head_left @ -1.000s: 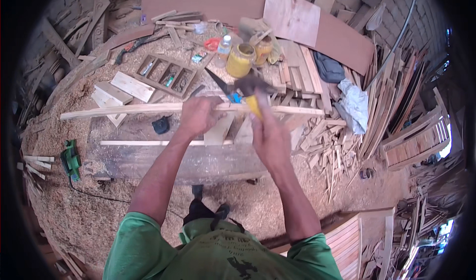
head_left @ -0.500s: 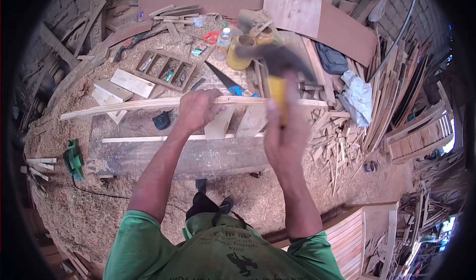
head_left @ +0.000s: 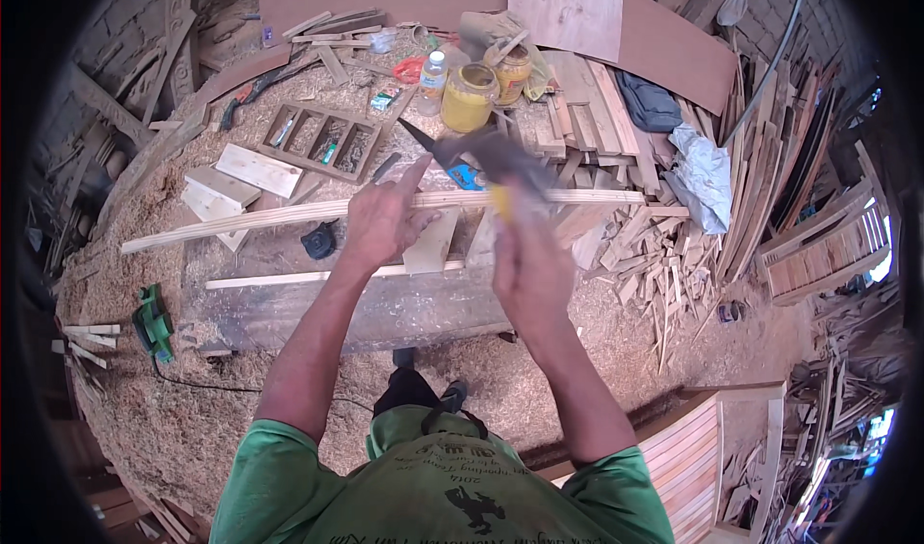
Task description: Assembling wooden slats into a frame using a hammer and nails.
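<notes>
Head view: we wrap our right hand (head_left: 532, 272) fingers tight around a hammer (head_left: 496, 159) with a yellow grip; it looks blurry. Our left hand (head_left: 383, 219) fingers are spread, pressing on a long pale wood strip (head_left: 279, 215) across the rough grey bench (head_left: 385, 308). Behind sit a round yellow jar (head_left: 469, 98) and a small clear bottle (head_left: 432, 79), with soft sawdust (head_left: 173, 419) all around.

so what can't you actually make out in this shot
Head view only:
- hammer head: smeared by motion blur.
- The spot on the long wooden strip under the left hand: covered by the fingers, any nail unseen.
- right hand grip: seen from the back only, handle mostly hidden.
- Contents of the divided wooden tray: too small.
</notes>
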A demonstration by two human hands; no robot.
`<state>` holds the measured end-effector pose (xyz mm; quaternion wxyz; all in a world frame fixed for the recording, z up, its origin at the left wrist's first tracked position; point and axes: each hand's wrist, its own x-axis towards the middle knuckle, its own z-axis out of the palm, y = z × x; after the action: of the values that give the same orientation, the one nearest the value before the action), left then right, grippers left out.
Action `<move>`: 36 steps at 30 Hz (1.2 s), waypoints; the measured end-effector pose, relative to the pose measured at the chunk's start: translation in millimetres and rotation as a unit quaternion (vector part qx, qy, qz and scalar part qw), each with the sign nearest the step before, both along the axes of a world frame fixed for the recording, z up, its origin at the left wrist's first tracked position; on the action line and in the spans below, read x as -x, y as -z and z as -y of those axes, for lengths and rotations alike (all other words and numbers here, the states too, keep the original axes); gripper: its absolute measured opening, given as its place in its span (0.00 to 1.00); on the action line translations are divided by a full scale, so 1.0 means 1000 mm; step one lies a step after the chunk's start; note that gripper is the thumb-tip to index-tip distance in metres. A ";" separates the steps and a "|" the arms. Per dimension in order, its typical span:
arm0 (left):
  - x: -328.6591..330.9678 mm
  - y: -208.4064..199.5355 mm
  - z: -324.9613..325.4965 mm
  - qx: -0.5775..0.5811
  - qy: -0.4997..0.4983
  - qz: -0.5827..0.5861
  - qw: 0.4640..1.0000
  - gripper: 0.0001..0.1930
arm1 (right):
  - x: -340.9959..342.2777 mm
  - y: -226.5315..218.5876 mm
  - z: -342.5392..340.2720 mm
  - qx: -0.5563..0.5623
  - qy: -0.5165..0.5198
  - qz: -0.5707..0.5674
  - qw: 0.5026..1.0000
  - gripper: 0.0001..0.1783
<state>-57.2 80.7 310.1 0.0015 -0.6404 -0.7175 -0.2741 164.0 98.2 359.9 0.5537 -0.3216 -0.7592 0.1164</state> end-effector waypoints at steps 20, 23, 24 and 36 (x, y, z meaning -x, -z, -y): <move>0.077 -0.024 -0.008 0.295 0.269 0.350 0.847 0.31 | -0.004 0.038 -0.015 0.433 0.043 0.025 0.900 0.14; 0.163 0.024 -0.060 0.336 0.128 0.290 0.887 0.22 | 0.001 0.028 -0.010 0.461 0.074 0.039 0.883 0.12; 0.203 0.063 -0.071 0.290 0.074 0.127 0.946 0.17 | 0.003 0.027 -0.009 0.470 0.078 0.052 0.878 0.13; 0.286 0.186 -0.158 0.194 0.178 -0.395 0.880 0.07 | 0.018 0.015 -0.012 0.496 0.126 0.017 0.859 0.11</move>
<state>-343.6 239.2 124.5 0.1117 -0.7998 -0.5702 0.1507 146.3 109.9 344.9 0.3178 -0.6485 -0.5635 0.4011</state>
